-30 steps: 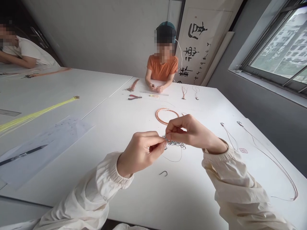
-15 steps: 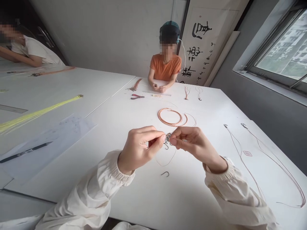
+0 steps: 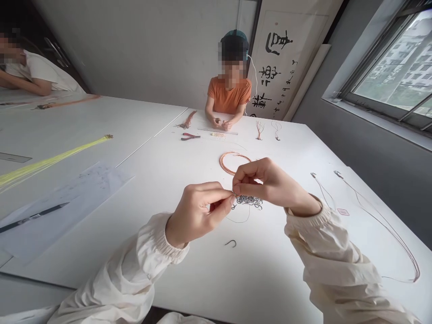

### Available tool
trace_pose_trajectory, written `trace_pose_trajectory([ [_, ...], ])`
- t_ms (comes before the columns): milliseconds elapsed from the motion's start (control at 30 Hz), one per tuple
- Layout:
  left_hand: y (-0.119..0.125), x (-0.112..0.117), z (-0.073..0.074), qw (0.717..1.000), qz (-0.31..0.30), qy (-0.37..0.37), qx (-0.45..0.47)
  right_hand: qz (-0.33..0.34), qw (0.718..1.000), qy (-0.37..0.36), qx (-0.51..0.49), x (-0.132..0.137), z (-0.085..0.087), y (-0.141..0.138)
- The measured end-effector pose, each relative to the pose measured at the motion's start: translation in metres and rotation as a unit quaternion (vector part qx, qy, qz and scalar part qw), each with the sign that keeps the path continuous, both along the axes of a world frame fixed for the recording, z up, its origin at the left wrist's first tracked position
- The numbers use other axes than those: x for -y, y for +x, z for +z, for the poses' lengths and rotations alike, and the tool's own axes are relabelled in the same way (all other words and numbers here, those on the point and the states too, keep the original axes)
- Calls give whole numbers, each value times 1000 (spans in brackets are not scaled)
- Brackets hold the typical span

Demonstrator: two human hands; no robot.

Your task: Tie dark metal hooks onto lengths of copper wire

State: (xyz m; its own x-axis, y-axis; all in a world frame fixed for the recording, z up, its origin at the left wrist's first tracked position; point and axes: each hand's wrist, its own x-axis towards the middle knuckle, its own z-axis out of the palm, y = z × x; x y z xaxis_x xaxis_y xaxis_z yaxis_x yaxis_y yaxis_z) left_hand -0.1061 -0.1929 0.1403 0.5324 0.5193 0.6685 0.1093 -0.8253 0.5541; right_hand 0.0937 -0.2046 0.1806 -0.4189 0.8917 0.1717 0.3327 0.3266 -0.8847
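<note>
My left hand is closed in a pinch, thumb against forefinger, with a thin fishing line looping down beside its fingertips. Just above and to the right, the closed fingers of my right hand almost meet the left fingertips; what they pinch is too small to make out. Behind and under the right hand lies a heap of dark metal fish hooks, partly covered by it. One loose fish hook rests on the white table, nearer to me.
A coil of orange line lies beyond my hands. Hooks with line lie at the right. A pen rests on paper at the left, near a yellow line bundle. Across sit a person in orange and red-handled pliers.
My right hand has risen and turned, baring more of the hook heap below it. My left hand stays nearly in place, still pinching. The view has shifted slightly.
</note>
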Motion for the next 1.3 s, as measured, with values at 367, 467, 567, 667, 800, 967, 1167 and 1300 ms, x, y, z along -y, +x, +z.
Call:
trace_pose_trajectory([
  [367,-3,-4,1,998,48,20,37,-12,990,-45,-130,8,-35,-1],
  [467,-2,-6,-1,998,55,21,31,-83,988,125,-28,28,-33,-7],
  [567,0,-7,-4,999,43,23,19,-103,958,260,62,38,-25,-10],
  [667,2,-7,-5,999,32,26,8,-94,948,287,97,35,-13,-10],
  [800,3,-5,-5,999,19,29,10,-60,981,163,81,16,1,-4],
  [967,3,-2,-2,999,8,25,19,43,997,-59,-20,-14,1,5],
  [1167,1,0,0,998,17,27,48,109,972,-151,-141,-24,-21,10],
  [1300,-1,-3,0,997,45,28,55,52,976,-129,-170,-4,-29,4],
])
